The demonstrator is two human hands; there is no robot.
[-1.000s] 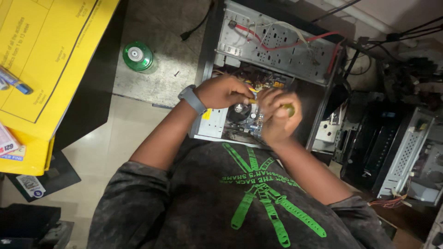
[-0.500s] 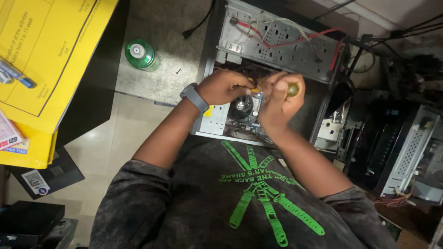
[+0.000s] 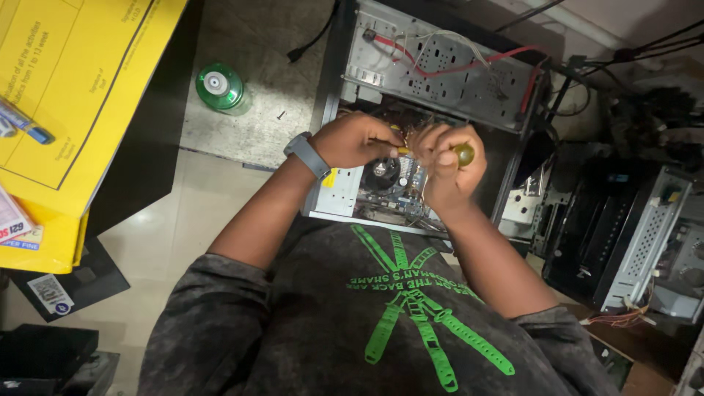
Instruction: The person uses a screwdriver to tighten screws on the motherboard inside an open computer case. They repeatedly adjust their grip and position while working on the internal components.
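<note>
Right hand (image 3: 445,167) gripping screwdriver (image 3: 459,154), over open computer case (image 3: 440,81)

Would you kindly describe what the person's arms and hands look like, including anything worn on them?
Both forearms are bare. The left hand has a grey smartwatch on a grey band at the wrist. The right hand shows no ring, band or glove. The sleeves are dark mottled grey, part of a T-shirt with a bright green strap-like print.
</note>
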